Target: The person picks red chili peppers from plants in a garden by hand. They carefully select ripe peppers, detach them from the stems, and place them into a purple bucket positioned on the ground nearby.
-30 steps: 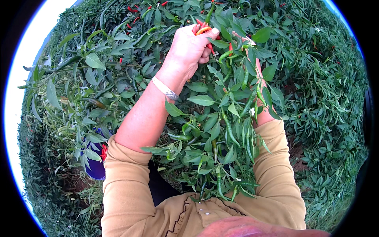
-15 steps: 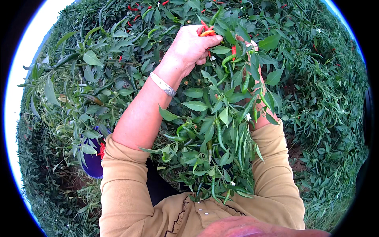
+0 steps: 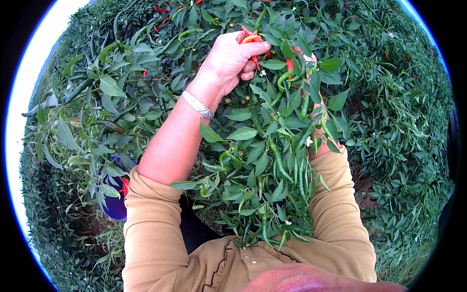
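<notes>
My left hand (image 3: 227, 59), a silver bangle on its wrist, is closed around several red and orange chili peppers (image 3: 251, 39). Their tips stick out above the thumb and below the fingers. My right hand (image 3: 311, 57) reaches up behind the leaves of the same chili plant (image 3: 262, 141); foliage covers most of its fingers, so their grip is unclear. Close beside it hangs a red chili pepper (image 3: 290, 67), next to a curved green chili (image 3: 282, 79). Long green chilies (image 3: 278, 158) and small white flowers hang between my forearms.
A blue bucket (image 3: 115, 207) with red chilies (image 3: 125, 186) inside stands at my left, partly behind leaves and my sleeve. A leafy branch with dark chilies (image 3: 78, 91) juts out at the left. Dense chili plants (image 3: 399, 131) surround me, with more red chilies (image 3: 160, 9) at the far left.
My left hand has shifted slightly left with its chilies, and a red one now shows below its thumb. The stems between my arms have swayed a little. My right hand has barely moved.
</notes>
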A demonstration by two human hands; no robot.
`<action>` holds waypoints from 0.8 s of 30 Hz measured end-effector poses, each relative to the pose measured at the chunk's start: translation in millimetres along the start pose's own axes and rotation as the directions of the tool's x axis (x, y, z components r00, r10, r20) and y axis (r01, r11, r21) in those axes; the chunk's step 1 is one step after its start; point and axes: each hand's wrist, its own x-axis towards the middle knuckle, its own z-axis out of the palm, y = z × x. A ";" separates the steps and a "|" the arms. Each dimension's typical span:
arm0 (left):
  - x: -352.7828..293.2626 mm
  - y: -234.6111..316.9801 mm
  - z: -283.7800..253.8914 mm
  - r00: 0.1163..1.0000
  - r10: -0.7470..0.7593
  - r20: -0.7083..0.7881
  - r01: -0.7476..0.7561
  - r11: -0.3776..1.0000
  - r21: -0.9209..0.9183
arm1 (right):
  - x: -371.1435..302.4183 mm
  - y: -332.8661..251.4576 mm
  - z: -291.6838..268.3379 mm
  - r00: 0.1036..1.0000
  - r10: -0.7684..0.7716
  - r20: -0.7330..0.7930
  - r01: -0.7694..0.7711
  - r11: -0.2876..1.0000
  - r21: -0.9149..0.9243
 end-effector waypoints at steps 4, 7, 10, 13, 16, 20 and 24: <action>-0.5 3.0 5.1 0.999 -0.022 0.031 0.019 0.994 0.108 | 2.5 14.3 -10.9 0.974 -0.083 -0.208 0.065 0.994 -0.091; 0.7 3.5 0.7 0.996 -0.074 0.042 0.069 0.990 0.121 | 1.8 4.8 -2.9 0.993 -0.020 -0.117 0.017 0.999 -0.031; 4.0 4.4 -1.4 0.983 -0.174 0.063 0.167 0.980 0.106 | 3.9 -1.3 3.7 0.990 0.016 -0.143 -0.026 0.997 -0.068; 3.4 3.5 -3.5 0.982 -0.166 0.090 0.166 0.986 0.010 | 2.8 -1.7 1.3 0.994 0.011 -0.109 -0.015 0.999 -0.036; -4.9 -0.2 0.3 0.998 -0.042 0.048 0.045 0.996 -0.071 | -1.5 3.3 -0.8 0.996 -0.067 -0.062 0.072 0.994 0.084; -14.7 -5.1 10.8 0.987 0.159 0.028 -0.160 0.987 0.035 | -5.8 15.1 4.4 0.976 -0.164 -0.143 0.159 0.986 -0.043; -18.2 -4.2 16.4 0.985 0.165 0.056 -0.171 0.976 0.136 | -4.7 14.1 -1.2 0.981 -0.051 -0.185 0.054 0.998 0.011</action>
